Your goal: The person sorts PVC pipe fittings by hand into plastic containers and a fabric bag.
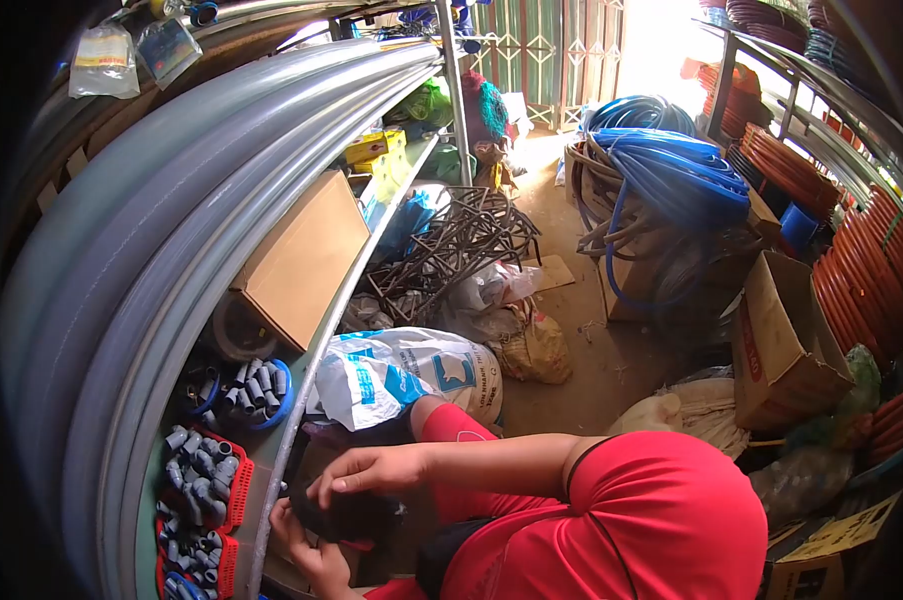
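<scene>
My right hand [359,473] lies over the top of a dark, rounded black object [356,518], its fingers bent around it. Beneath and to the left of it, my left hand [313,552] grips the same object's near side with curled fingers. Shade and my fingers hide what kind of object it is. Both hands are close to the metal edge [289,440] of a shelf. On that shelf, red baskets [239,490] hold grey pipe fittings [199,470], and a blue basket [285,400] contains more of them.
Long grey pipes [161,260] run along the left above a cardboard box [301,262]. Ahead are a white printed sack [451,365] and tangled metal frames [461,235]. Blue hose coils [671,170], an open carton [786,345] and orange coiled tubing [866,270] stand to the right.
</scene>
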`<state>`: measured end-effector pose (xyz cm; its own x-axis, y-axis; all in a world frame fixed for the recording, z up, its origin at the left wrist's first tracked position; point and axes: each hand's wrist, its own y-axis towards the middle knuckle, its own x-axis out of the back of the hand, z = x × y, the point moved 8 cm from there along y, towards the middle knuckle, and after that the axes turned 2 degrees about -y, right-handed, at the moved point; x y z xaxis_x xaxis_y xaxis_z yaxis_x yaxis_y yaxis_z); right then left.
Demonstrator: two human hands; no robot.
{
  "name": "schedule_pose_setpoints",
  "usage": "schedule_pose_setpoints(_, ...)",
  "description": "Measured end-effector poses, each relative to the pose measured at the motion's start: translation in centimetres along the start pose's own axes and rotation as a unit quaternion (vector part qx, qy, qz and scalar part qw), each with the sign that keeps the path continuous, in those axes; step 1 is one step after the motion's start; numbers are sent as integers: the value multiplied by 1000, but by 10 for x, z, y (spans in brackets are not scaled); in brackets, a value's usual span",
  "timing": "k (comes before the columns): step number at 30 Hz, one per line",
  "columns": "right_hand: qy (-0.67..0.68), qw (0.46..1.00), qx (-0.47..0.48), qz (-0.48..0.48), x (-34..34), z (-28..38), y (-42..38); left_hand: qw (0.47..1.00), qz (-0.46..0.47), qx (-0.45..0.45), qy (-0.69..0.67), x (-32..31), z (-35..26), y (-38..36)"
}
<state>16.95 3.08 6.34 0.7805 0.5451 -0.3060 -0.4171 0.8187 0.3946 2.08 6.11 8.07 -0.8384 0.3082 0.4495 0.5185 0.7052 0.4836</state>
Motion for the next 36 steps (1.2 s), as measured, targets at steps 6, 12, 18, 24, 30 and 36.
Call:
schedule_pose_setpoints(6,-210,967,77,-123,-3,9,1,998,-36,-57,-8,-10,-10,3)
schedule_pose_setpoints(12,-361,905,106,-198,-11,20,-4,993,-44,-108,21,-17,-27,4)
schedule_pose_setpoints(18,-228,915,40,-329,15,-1,-8,995,-45,-77,34,-29,-31,-6)
schedule_pose_setpoints(24,149,806,-91,-566,54,-36,-19,983,-129,-111,66,-27,-33,-19)
schedule_pose_setpoints(30,-249,953,149,-91,-4,35,16,976,-185,49,-107,-13,15,-32)
schedule_pose_setpoints(36,-486,863,91,-103,-22,22,11,927,-200,168,-268,-25,15,-14)
